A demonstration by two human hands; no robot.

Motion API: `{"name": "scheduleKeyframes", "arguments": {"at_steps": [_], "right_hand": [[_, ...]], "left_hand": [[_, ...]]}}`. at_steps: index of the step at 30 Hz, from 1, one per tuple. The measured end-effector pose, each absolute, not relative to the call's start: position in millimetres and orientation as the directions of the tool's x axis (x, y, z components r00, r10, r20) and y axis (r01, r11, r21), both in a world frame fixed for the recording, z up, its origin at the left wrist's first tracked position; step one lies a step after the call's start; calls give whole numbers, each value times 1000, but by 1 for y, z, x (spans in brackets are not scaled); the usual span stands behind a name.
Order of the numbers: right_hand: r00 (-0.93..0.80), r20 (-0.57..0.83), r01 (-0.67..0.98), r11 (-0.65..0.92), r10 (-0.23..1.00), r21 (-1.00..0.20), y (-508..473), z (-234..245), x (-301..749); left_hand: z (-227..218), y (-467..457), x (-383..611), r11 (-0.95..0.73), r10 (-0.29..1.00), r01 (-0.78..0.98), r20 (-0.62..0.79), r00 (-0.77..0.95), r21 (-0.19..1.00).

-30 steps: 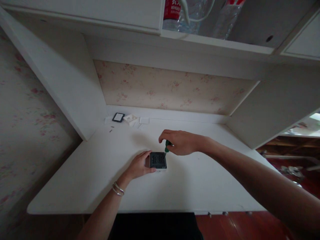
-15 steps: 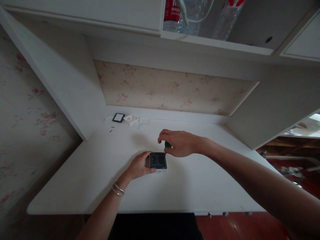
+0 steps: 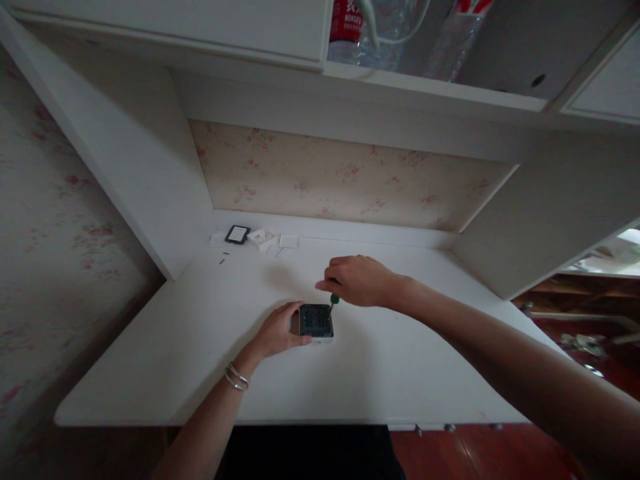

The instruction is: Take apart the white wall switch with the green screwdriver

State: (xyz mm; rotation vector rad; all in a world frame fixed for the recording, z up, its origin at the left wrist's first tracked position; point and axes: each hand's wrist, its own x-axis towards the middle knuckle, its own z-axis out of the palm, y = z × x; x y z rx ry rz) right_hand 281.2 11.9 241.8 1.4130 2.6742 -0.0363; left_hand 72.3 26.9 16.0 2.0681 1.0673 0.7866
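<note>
A small dark square module (image 3: pixel 316 321) lies on the white desk (image 3: pixel 380 373), a little left of the middle. My left hand (image 3: pixel 278 331) grips its left side, thumb along the near edge, with bracelets on the wrist. My right hand (image 3: pixel 359 281) is closed around a green-handled screwdriver (image 3: pixel 333 301). The tool stands nearly upright with its tip on the module's upper right corner. Most of the handle is hidden inside my fist.
At the back left of the desk lie a small black-framed plate (image 3: pixel 237 234), white plastic parts (image 3: pixel 263 238) and a few tiny screws (image 3: pixel 221 261). White side panels close in the desk on both sides. Plastic bottles (image 3: pixel 350 27) stand on the shelf above.
My right hand has turned and risen slightly on the screwdriver, its knuckles now further back. The left hand and the module have stayed put.
</note>
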Motion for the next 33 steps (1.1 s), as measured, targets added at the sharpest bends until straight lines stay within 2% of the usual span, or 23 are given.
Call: {"name": "scheduleKeyframes", "arguments": {"at_steps": [6, 12, 14, 18, 23, 28, 33], "right_hand": [[-700, -93, 714, 690, 708, -119, 14, 240, 287], [-554, -62, 830, 556, 830, 37, 13, 234, 284], [-589, -60, 806, 591, 806, 20, 13, 236, 285], [-684, -135, 729, 676, 717, -103, 11, 242, 286], [-572, -91, 817, 576, 815, 14, 12, 240, 284], [-684, -129, 729, 680, 718, -77, 13, 241, 287], [-597, -94, 798, 601, 797, 27, 12, 239, 285]], "left_hand": [[15, 28, 72, -442, 853, 456, 204, 481, 772], [11, 28, 70, -451, 851, 453, 216, 479, 769], [11, 28, 70, -451, 851, 456, 216, 478, 768], [14, 28, 70, -445, 852, 455, 209, 479, 771], [18, 27, 71, -448, 850, 458, 206, 485, 768], [19, 26, 71, -446, 848, 454, 203, 489, 772], [20, 26, 72, -444, 849, 447, 205, 487, 777]]}}
